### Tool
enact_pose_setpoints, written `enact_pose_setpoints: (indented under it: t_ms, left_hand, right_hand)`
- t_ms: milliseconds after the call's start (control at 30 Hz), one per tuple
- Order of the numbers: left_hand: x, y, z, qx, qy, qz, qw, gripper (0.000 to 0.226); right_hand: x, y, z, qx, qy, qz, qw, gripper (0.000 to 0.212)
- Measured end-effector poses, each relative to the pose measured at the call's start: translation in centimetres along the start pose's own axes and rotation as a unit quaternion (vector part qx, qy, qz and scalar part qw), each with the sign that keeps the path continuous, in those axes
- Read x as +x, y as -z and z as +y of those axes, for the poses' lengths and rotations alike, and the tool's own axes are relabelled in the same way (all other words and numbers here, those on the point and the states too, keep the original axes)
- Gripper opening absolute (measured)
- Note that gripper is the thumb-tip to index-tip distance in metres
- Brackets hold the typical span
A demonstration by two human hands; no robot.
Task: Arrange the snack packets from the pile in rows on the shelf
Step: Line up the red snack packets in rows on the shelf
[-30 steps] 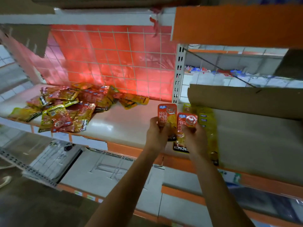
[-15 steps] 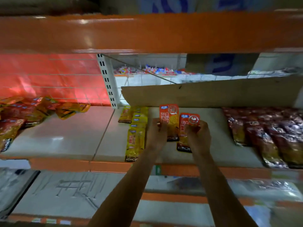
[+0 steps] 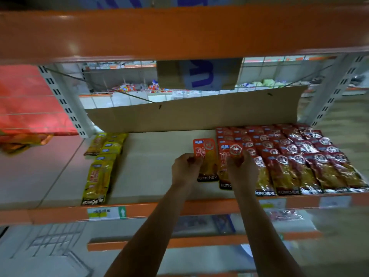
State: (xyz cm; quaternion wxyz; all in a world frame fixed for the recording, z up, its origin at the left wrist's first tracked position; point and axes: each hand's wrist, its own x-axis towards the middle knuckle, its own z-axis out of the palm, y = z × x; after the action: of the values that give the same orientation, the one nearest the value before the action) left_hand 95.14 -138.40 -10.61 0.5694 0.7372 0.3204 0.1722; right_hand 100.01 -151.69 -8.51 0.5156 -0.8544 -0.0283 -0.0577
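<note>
Two snack packets are held over the shelf (image 3: 151, 166) at frame centre, the orange packet (image 3: 205, 154) pinched in the left hand (image 3: 185, 168), the red packet (image 3: 229, 150) in the right hand (image 3: 241, 172), presumably for extending the red rows (image 3: 299, 160) at right.

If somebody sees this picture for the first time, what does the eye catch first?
First come the two hands in the middle: the left hand pinches an orange packet and the right hand holds a red packet, both over the shelf. To their right lie neat rows of red packets. To the left is a short column of yellow packets.
</note>
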Motion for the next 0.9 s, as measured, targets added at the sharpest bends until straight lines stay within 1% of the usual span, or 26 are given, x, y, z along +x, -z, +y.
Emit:
enact_pose_setpoints:
  t_ms: [100, 200, 267, 467, 533, 633, 767, 900]
  left_hand:
    - [-0.6, -1.6, 0.5, 0.047, -0.009, -0.013, 0.999, 0.008]
    - [-0.9, -3.2, 0.9, 0.071, -0.018, -0.024, 0.997, 0.016]
    - [-0.9, -4.2, 1.1, 0.078, -0.014, -0.03, 0.996, 0.023]
    - [-0.5, -6.0, 1.1, 0.127, -0.039, -0.029, 0.991, 0.028]
    - [-0.4, -6.2, 1.0, 0.153, -0.058, -0.017, 0.986, 0.029]
    - [-0.5, -6.6, 0.8, 0.194, -0.074, 0.0, 0.978, 0.03]
    - [-0.6, -6.9, 0.8, 0.217, -0.09, 0.014, 0.972, 0.029]
    - [-0.5, -7.1, 0.8, 0.223, -0.094, 0.02, 0.97, 0.029]
  right_hand:
    - [0.7, 1.7, 1.0, 0.008, -0.02, 0.022, 1.0, 0.023]
    - [1.1, 2.9, 2.1, 0.012, -0.033, 0.026, 0.999, 0.026]
    - [1.3, 3.3, 2.5, 0.011, -0.033, 0.026, 0.999, 0.024]
    - [1.8, 3.8, 3.1, 0.021, -0.037, 0.022, 0.999, 0.022]
    - [1.9, 3.9, 3.4, 0.02, -0.038, 0.017, 0.999, 0.026]
    - [2.0, 3.9, 3.4, 0.028, -0.044, 0.014, 0.999, 0.038]
    - [1.8, 3.9, 3.4, 0.067, -0.055, 0.012, 0.996, 0.054]
    - [1.9, 4.1, 3.6, 0.062, -0.042, 0.026, 0.997, 0.047]
